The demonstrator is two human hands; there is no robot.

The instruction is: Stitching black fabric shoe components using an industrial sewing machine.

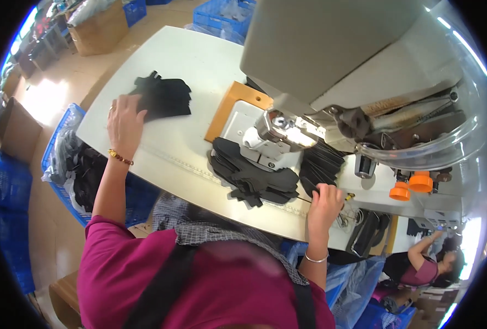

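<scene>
My left hand (pixel 125 118) lies at the left end of a stack of black cut pieces (pixel 169 98), fingers stretched out and touching its edge. At the table's front edge my right hand (pixel 326 205) is closed, its fingertips pinching the end of a dark flat piece (pixel 308 186). A thin dark rod shows beside those fingers; whether they hold it too is hidden. Between my hands, a loose pile of black cut pieces (pixel 254 172) lies in front of the sewing machine (pixel 287 131). More black pieces (pixel 320 162) are fanned out right of the needle area.
An orange-brown wooden block (pixel 232 109) frames the machine's plate on the white table (pixel 199 55). The machine head looms overhead, with orange knobs (pixel 411 183) at right. A blue crate (pixel 62 137) of dark pieces stands left. Another person (pixel 419 268) works at far right.
</scene>
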